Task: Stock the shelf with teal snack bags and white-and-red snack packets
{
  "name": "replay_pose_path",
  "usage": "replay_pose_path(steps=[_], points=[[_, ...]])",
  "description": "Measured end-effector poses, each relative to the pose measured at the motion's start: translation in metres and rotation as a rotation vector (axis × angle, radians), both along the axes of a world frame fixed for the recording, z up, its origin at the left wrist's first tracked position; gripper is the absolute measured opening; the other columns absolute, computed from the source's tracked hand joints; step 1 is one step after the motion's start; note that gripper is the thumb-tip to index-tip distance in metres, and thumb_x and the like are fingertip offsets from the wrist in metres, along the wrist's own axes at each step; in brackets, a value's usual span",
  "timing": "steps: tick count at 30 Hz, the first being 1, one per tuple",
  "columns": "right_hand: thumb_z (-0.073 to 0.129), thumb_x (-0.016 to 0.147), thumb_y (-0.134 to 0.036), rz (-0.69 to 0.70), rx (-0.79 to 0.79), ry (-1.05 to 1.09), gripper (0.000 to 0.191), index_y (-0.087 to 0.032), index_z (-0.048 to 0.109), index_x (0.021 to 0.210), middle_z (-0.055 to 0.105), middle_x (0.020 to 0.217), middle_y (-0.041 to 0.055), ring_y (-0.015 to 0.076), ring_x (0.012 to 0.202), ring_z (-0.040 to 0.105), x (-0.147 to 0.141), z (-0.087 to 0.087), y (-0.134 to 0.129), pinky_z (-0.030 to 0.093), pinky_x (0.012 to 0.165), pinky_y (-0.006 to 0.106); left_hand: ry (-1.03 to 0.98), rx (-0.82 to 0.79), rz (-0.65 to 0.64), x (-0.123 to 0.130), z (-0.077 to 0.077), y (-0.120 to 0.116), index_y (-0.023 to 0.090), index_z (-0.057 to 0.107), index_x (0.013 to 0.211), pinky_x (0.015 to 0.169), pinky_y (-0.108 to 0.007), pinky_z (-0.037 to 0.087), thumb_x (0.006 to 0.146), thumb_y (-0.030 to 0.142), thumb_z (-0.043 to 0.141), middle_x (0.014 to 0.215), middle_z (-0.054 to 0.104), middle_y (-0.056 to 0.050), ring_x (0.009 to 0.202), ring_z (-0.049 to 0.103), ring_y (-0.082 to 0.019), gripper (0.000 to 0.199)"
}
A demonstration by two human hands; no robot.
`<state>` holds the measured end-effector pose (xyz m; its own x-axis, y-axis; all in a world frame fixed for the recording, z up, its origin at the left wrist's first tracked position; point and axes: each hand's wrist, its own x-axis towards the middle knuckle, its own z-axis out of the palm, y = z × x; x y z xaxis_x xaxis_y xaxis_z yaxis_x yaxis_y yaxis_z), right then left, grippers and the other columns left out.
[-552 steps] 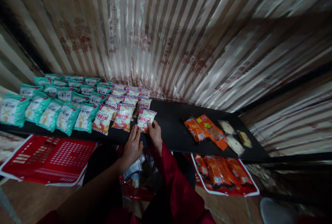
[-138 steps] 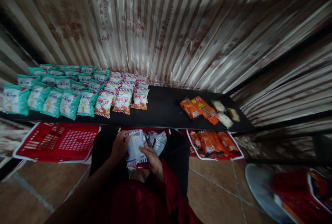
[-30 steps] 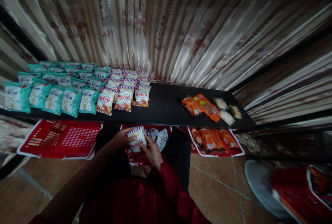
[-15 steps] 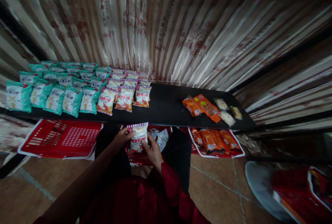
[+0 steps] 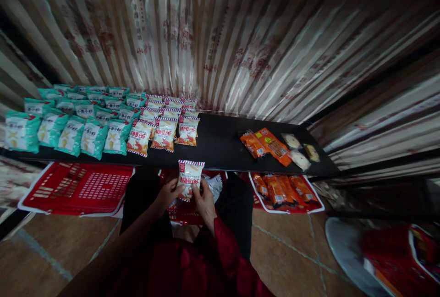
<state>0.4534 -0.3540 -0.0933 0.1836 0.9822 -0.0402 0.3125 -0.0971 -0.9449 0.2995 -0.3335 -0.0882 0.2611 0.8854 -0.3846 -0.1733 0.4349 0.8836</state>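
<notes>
Between my two hands, upright, is a white snack bag (image 5: 189, 177) with red lettering and a striped top edge. My left hand (image 5: 168, 195) grips its lower left side, and my right hand (image 5: 205, 198) grips its lower right side with the thumb on the front. The bag is above a red basket (image 5: 187, 218) between my knees, which holds white packets (image 5: 216, 186). On the black shelf (image 5: 220, 143) just beyond, matching white-and-orange snack bags (image 5: 162, 134) stand in rows. Teal snack bags (image 5: 116, 136) stand in rows to their left.
Orange packets (image 5: 271, 143) and small clear-wrapped round pieces (image 5: 299, 159) lie on the shelf's right part. A red basket (image 5: 79, 189) sits below left; another with orange packets (image 5: 277, 189) is below right. A striped curtain (image 5: 192, 35) hangs behind. A grey stool (image 5: 343, 246) stands at right.
The snack bag has moved slightly right and up in my hands and is more upright. My left hand has shifted lower on the bag. The view has tilted slightly.
</notes>
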Motion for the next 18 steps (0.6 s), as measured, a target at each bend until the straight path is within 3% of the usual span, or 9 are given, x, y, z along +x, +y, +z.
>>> replay_pose_path(steps=[7, 11, 18], points=[[0.052, 0.084, -0.047, -0.035, -0.012, 0.069, 0.041, -0.016, 0.059, 0.111, 0.070, 0.094, 0.0075, 0.0207, 0.080, 0.065, 0.001, 0.003, 0.006, 0.052, 0.072, 0.031, 0.030, -0.003, -0.002, 0.005, -0.001, -0.004, 0.012, 0.061, 0.108, 0.071, -0.034, 0.054, 0.055, 0.046, 0.078, 0.094, 0.072, -0.011, 0.082, 0.068, -0.024, 0.065], [0.053, 0.083, -0.048, -0.023, -0.004, 0.098, 0.043, -0.016, 0.059, 0.112, 0.070, 0.097, 0.0083, 0.0218, 0.088, 0.065, 0.001, 0.008, 0.006, 0.051, 0.078, 0.032, 0.085, 0.043, 0.001, 0.004, -0.002, -0.001, 0.011, 0.062, 0.103, 0.065, -0.031, 0.053, 0.057, 0.047, 0.076, 0.090, 0.072, -0.010, 0.075, 0.066, -0.022, 0.060], [0.055, 0.084, -0.047, 0.151, -0.030, 0.195, 0.048, -0.021, 0.053, 0.124, 0.065, 0.118, 0.0072, 0.0220, 0.105, 0.061, 0.008, 0.013, 0.007, 0.049, 0.092, 0.035, 0.210, 0.107, 0.017, -0.001, 0.006, 0.003, 0.010, 0.065, 0.101, 0.054, -0.025, 0.045, 0.062, 0.046, 0.069, 0.073, 0.069, -0.004, 0.055, 0.058, -0.014, 0.053]])
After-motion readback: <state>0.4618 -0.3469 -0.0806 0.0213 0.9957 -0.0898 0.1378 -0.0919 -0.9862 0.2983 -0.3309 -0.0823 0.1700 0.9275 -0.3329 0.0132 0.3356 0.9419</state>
